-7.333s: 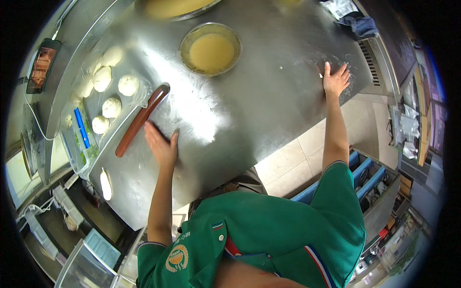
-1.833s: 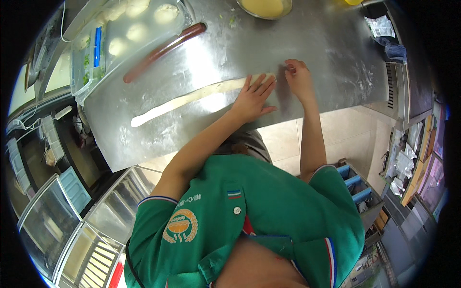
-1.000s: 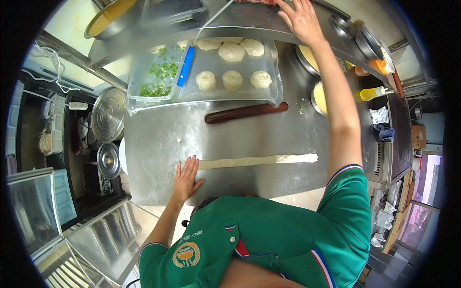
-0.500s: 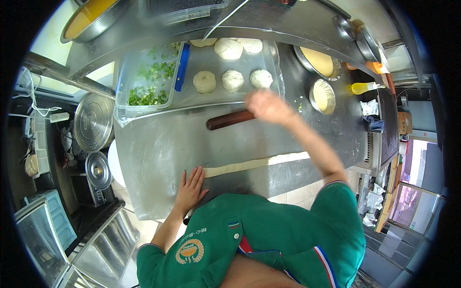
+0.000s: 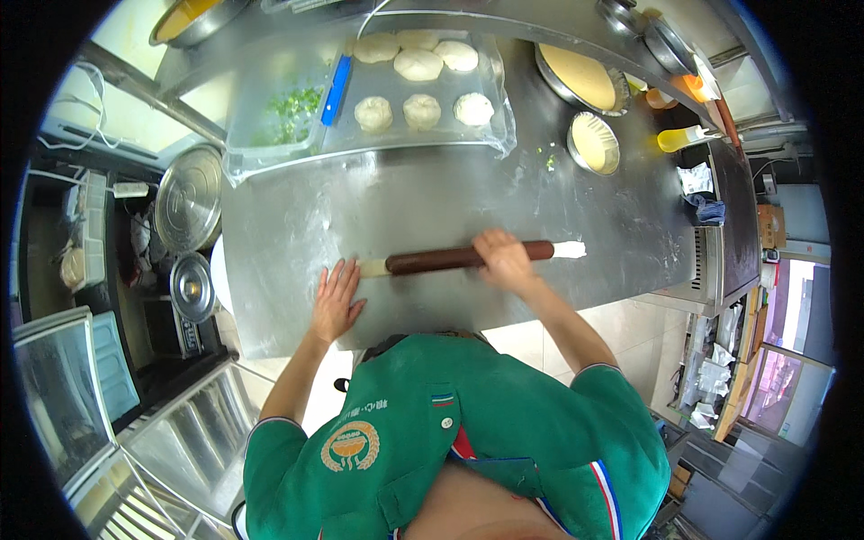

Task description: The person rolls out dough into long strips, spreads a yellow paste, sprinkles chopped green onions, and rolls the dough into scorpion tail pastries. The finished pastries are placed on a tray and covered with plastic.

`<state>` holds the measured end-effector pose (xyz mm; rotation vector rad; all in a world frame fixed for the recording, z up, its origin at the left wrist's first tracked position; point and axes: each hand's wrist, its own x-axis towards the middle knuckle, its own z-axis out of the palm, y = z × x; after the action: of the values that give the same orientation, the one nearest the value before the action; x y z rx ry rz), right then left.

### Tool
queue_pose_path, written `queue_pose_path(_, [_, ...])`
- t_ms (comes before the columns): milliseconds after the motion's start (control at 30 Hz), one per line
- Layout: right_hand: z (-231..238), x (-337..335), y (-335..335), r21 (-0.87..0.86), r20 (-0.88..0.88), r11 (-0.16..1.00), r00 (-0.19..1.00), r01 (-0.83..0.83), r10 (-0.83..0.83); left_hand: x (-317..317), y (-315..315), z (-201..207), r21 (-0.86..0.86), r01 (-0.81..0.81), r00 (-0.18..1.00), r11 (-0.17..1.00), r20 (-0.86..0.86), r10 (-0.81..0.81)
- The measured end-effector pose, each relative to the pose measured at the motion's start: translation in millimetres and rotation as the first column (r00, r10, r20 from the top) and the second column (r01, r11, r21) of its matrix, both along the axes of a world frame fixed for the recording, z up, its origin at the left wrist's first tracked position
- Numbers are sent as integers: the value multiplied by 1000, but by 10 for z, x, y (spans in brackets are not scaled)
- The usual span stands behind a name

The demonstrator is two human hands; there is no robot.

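Note:
A dark brown rolling pin (image 5: pixel 432 261) lies lengthwise along a narrow strip of pale dough (image 5: pixel 373 269) on the steel worktable (image 5: pixel 297 306). Only the two ends of the strip show past the pin; its middle is hidden underneath. My right hand (image 5: pixel 506 263) is closed over the pin, right of its centre. My left hand (image 5: pixel 337 301) rests flat on the table with fingers spread, its fingertips at the strip's left end. Beyond them, several round dough pieces (image 5: pixel 421 112) sit on a tray covered in clear plastic (image 5: pixel 360 153).
A clear container with a blue clip (image 5: pixel 337 90) holds chopped green onion (image 5: pixel 297 106) at the far left. Two metal bowls of yellowish contents, the larger bowl (image 5: pixel 621 99) and the smaller bowl (image 5: pixel 615 144), stand at far right near a yellow squeeze bottle (image 5: pixel 677 139). A steel shelf (image 5: pixel 504 22) overhangs the back.
My right hand has brought the rolling pin from near the tray down onto the dough strip, now lying along it. My left hand stays at the strip's left end. The whole view has shifted.

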<state>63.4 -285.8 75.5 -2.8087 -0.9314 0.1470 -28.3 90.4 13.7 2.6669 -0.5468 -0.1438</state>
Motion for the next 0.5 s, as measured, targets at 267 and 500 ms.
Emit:
queue_pose_path(267, [-295, -744, 182, 193, -198, 976, 978, 98, -59, -123, -17, 108, -179, -148, 987, 973, 38, 157])
queue_pose_path(500, [-254, -574, -196, 157, 112, 983, 987, 94, -112, 92, -632, 332, 63, 50, 981, 997, 186, -61])
